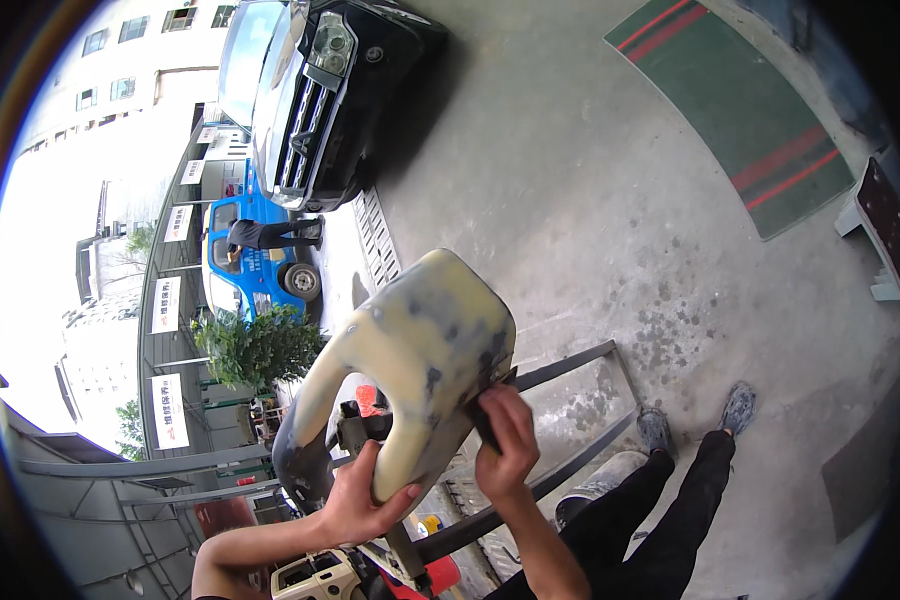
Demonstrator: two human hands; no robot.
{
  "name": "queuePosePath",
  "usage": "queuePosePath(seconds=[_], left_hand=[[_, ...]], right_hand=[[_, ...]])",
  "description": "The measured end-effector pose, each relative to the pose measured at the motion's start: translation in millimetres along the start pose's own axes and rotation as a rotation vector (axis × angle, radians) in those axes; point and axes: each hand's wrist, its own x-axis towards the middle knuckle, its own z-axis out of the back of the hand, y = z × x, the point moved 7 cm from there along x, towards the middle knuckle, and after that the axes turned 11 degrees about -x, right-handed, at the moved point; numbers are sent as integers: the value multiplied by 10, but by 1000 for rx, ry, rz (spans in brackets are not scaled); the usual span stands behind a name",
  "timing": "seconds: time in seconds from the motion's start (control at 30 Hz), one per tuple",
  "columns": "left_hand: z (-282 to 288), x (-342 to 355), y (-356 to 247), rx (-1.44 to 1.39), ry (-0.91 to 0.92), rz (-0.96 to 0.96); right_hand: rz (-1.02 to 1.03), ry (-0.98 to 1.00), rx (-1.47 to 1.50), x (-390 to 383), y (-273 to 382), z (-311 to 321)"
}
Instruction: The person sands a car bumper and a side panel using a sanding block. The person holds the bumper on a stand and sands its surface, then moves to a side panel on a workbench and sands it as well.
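A curved, loop-shaped panel (425,320), pale yellow with grey and dark patches, rests over a metal stand (560,365) in the head view. My left hand (365,500) grips the lower arm of its loop, thumb and fingers round it. At the panel's lower right edge, my right hand (505,450) presses a dark, flat pad (485,425) against the surface, its fingers bent over the pad. The pad's exact kind is partly hidden by my fingers.
My legs and shoes stand at lower right beside a bucket (605,475). Beyond are a black car (310,110), a blue vehicle (270,280) with a person (265,235) bent beside it, a plant (260,345), a green mat (730,110) and a bench (880,220).
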Motion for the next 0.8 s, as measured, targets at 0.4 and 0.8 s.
queuePosePath(seconds=[0.4,0.8], left_hand=[[-23,7,42,-15,-34,-72],[-10,13,3,-15,13,15]], right_hand=[[44,18,44,36,266,22],[-183,-14,-37,19,56,3]])
